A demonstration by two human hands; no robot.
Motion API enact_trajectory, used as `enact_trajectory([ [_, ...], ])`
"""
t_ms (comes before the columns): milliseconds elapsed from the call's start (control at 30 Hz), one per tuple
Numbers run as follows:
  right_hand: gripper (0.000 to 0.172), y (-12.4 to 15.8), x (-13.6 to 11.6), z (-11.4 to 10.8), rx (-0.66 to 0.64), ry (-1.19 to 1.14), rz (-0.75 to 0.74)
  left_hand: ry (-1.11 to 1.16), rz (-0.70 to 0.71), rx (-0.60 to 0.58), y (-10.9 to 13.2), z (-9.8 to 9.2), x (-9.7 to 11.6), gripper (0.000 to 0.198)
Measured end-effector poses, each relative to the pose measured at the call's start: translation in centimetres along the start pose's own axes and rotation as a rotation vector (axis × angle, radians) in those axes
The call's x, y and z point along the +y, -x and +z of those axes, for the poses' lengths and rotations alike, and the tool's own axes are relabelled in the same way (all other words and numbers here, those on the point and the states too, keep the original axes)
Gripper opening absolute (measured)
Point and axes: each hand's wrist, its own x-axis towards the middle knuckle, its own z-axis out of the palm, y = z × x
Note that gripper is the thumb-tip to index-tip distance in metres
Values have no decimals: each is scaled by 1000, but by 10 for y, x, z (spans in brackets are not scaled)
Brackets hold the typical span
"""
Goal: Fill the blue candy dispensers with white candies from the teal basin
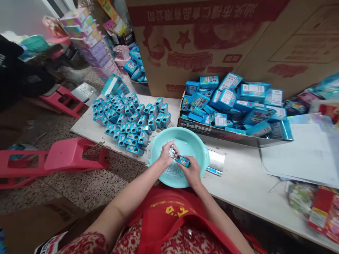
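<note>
From where I watch, a glossy red plastic stool [63, 153] stands on the speckled floor [116, 165] at far left. Next, on the worn white tabletop [238, 165], I see a crowd of small blue printed cardboard boxes [132, 121], many showing a dark round hole. Right beside them sits a round pale-turquoise plastic basin [194, 143] with small white pellets [173, 171] lying in its bottom. Over it, the bare left hand [168, 152] has its fingers curled around a heap of the same pellets. Close against that heap I make out the open end of a single small blue cardboard box [183, 161], held tilted above the basin; the right hand [192, 171] grips it between thumb and fingers. Just right of the basin lies a silver-topped scale [217, 160] with a lit blue display. Behind that, a low black-sided carton [196, 127] is heaped with larger blue boxes [227, 100].
</note>
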Motion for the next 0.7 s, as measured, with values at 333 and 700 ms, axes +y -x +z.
enact_trajectory([
  [333,31,-1,-26,-6,39,-23,-38,36,268,118,13,25,4,25],
  [700,28,-9,-32,-10,58,-59,-20,35,229,148,14,39,11,40],
])
